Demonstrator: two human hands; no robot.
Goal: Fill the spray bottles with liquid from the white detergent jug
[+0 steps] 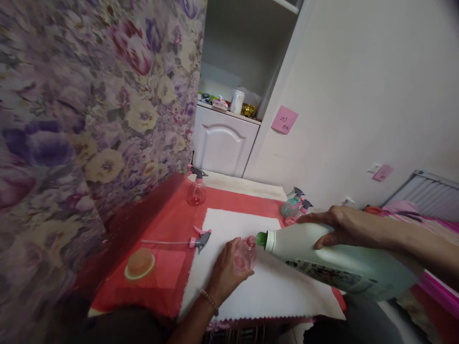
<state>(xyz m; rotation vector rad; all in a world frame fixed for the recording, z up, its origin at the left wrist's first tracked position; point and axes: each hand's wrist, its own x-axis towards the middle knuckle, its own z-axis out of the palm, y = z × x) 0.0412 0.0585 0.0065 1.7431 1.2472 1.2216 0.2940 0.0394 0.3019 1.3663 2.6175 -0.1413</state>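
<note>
My left hand [227, 265] is wrapped around a clear pink spray bottle [247, 255] with its top off, above the white cloth [265, 296]. My right hand [332, 227] grips a large pale green jug [344, 267] by its handle, tilted almost on its side. The jug's green spout [261, 238] is right at the small bottle's mouth; I cannot make out any liquid flowing. A pink and grey spray head [201, 240] with a long tube lies left of the bottle. Farther left is a round lid or cap [139, 264] with a pale rim.
A pink spray bottle [197, 191] stands at the back left of the red tablecloth [161, 224]. A green spray bottle [291, 205] and another pink one stand at the back right, near my right hand. A flowered wall [89, 119] borders the left, a white cabinet [224, 143] the back.
</note>
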